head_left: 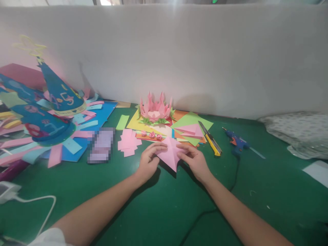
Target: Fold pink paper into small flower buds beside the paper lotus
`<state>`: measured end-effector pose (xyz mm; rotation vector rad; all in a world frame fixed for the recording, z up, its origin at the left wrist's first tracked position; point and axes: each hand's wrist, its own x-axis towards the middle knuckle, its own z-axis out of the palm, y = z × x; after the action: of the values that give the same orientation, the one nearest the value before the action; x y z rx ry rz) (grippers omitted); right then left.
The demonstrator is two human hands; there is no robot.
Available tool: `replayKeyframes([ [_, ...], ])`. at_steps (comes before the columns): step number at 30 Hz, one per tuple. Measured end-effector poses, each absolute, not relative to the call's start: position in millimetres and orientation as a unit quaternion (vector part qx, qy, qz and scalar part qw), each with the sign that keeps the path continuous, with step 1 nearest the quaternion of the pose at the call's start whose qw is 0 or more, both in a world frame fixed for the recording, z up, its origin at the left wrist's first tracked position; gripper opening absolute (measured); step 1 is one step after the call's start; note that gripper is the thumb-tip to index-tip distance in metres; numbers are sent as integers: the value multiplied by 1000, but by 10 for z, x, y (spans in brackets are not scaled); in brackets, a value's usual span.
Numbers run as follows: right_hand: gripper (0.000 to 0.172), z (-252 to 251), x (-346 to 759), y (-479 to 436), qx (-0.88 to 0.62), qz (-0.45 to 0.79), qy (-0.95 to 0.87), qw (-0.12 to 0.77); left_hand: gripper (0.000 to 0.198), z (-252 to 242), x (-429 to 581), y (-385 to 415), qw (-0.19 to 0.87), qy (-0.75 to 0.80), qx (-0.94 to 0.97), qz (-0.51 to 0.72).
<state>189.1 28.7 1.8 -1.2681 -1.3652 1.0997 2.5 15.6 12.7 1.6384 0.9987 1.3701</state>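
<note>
Between my two hands is a pink sheet of paper [170, 154], turned like a diamond with a crease down its middle and one corner pointing toward me. My left hand [151, 161] pinches its left corner between thumb and fingers. On the opposite side, my right hand [194, 160] grips the right corner the same way. Just beyond the sheet lie small pink paper roses [152, 135]. Behind them stands a pink paper lotus [156, 111] with green leaves round its base. A stack of pink paper pieces [127, 142] lies left of my left hand.
A yellow utility knife [213, 143] and a blue glue gun [237, 140] with a trailing cord lie to the right. Coloured paper sheets [188, 121] spread under the lotus. Blue paper cone hats [60, 89] and a blurred-out phone [101, 145] are at left. A pale wall [230, 61] backs the green table [143, 212].
</note>
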Motion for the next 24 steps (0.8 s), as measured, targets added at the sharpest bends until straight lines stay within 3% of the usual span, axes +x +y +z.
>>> replayKeyframes([
  [6, 24, 4, 1906, 293, -519, 440, -571, 460, 19, 106, 52, 173, 361, 429, 632, 535],
  [15, 25, 19, 1868, 253, -490, 489, -565, 450, 10, 104, 44, 194, 369, 464, 617, 517],
  [24, 16, -14, 1861, 256, -471, 436, -609, 466, 5, 75, 81, 161, 416, 442, 606, 514],
])
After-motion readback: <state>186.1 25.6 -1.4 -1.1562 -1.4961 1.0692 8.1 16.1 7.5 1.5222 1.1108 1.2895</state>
